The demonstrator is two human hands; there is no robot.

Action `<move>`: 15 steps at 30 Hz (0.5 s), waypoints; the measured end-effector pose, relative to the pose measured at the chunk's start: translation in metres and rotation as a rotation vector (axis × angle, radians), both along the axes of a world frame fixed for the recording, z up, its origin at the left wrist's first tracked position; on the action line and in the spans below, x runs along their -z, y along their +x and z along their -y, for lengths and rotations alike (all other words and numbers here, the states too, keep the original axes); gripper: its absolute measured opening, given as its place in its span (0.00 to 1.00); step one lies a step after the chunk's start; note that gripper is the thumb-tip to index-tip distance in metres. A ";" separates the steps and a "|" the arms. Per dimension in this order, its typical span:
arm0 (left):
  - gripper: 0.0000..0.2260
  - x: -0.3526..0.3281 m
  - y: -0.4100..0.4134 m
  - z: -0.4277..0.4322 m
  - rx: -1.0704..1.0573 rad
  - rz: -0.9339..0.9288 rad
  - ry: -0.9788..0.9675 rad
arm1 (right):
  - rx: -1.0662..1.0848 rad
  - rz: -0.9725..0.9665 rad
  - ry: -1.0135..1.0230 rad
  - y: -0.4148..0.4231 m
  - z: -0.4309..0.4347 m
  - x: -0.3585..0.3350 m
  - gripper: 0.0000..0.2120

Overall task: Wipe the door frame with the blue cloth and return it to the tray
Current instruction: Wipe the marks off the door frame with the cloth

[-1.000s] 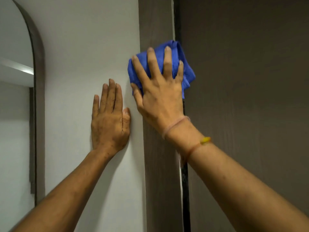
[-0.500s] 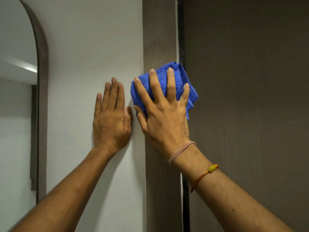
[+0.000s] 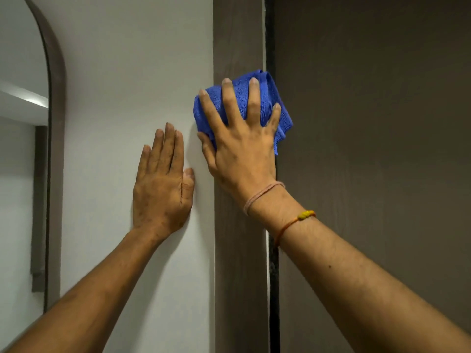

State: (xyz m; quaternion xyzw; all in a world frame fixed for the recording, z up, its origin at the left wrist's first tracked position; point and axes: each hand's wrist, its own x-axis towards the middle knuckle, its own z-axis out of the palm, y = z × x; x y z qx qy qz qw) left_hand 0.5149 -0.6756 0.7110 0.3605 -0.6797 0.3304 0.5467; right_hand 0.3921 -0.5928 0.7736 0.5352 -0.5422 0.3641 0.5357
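The blue cloth (image 3: 240, 100) is bunched flat against the brown wooden door frame (image 3: 239, 34), a vertical strip in the middle of the view. My right hand (image 3: 242, 159) presses on the cloth with fingers spread, covering its lower part. The cloth's right edge overlaps the dark gap beside the door. My left hand (image 3: 163, 189) lies flat and empty on the white wall (image 3: 132, 72), just left of the frame and lower than the right hand. No tray is in view.
A dark brown door (image 3: 369, 149) fills the right side, shut against the frame. At the far left hangs an arched mirror with a brown rim (image 3: 56, 149).
My right hand slid the cloth down the frame, then back up a little. My left hand has stayed flat on the wall.
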 end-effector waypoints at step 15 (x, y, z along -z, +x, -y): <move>0.21 0.015 -0.005 -0.062 0.547 -0.347 0.283 | -0.175 0.110 0.023 0.001 -0.030 0.107 0.26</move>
